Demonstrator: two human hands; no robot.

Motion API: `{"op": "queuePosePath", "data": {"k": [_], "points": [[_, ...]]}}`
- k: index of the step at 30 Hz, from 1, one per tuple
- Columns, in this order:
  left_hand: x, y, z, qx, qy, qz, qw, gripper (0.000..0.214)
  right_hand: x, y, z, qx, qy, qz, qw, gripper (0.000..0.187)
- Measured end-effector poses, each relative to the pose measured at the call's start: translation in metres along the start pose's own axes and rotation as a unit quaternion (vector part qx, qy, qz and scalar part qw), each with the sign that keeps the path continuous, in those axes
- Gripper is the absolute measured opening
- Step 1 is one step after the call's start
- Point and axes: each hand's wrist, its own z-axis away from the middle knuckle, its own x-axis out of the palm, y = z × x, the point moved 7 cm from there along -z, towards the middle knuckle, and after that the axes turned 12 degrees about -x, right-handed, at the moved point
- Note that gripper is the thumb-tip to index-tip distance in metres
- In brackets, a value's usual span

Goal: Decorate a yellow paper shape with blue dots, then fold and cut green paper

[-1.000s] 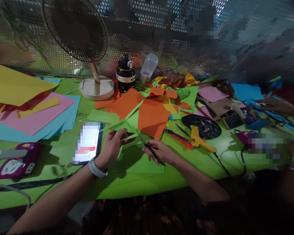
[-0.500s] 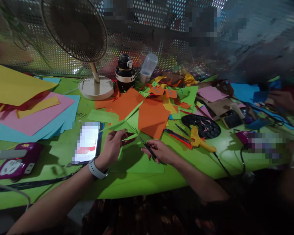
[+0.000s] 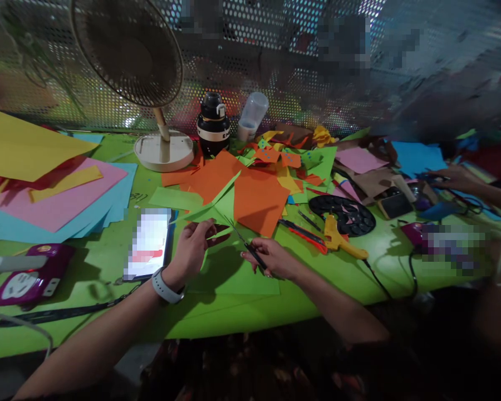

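My left hand (image 3: pixel 193 248), with a pale watch on the wrist, pinches a cut piece of light green paper (image 3: pixel 223 205) whose narrow strips fan out upward and to the left. My right hand (image 3: pixel 274 259) is closed around dark-handled scissors (image 3: pixel 254 254). The scissor blades point up and left, at the lower edge of the green paper; whether they touch it I cannot make out. Beneath both hands a flat green sheet (image 3: pixel 250 284) lies on the green table. Orange paper (image 3: pixel 261 195) lies just behind the held piece.
Left of my hands are a phone (image 3: pixel 148 243), a purple power strip (image 3: pixel 33 275) and stacked coloured paper (image 3: pixel 79 186). A fan (image 3: pixel 162 150) and black bottle (image 3: pixel 214 125) stand behind. To the right lie a yellow glue gun (image 3: pixel 340 239), black palette (image 3: pixel 342 214) and another person's hand (image 3: pixel 453 177).
The held green paper has shifted very slightly left. The other person's hand at the far right has moved left and down, over the blue paper. My own hands are nearly still.
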Motion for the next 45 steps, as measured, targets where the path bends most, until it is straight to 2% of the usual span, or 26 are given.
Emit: {"op": "queuePosePath", "data": {"k": [16, 26, 37, 45], "points": [[0.0049, 0.0015, 0.0056, -0.010, 0.025, -0.019, 0.999, 0.029, 0.0001, 0.0006, -0.0005, 0.012, 0.016, -0.012, 1.000, 0.047], [0.0054, 0.0005, 0.0058, -0.012, 0.012, -0.008, 1.000, 0.028, -0.0006, 0.0071, -0.0016, 0.011, 0.016, -0.019, 1.000, 0.044], [0.0022, -0.0034, 0.0013, -0.012, -0.004, -0.012, 1.000, 0.028, -0.0006, 0.0039, -0.0041, -0.018, 0.040, -0.036, 0.998, 0.045], [-0.0043, -0.0031, -0.0029, 0.013, 0.015, -0.044, 0.999, 0.027, -0.0048, 0.0058, -0.0034, -0.011, 0.058, -0.025, 0.998, 0.050]]}}
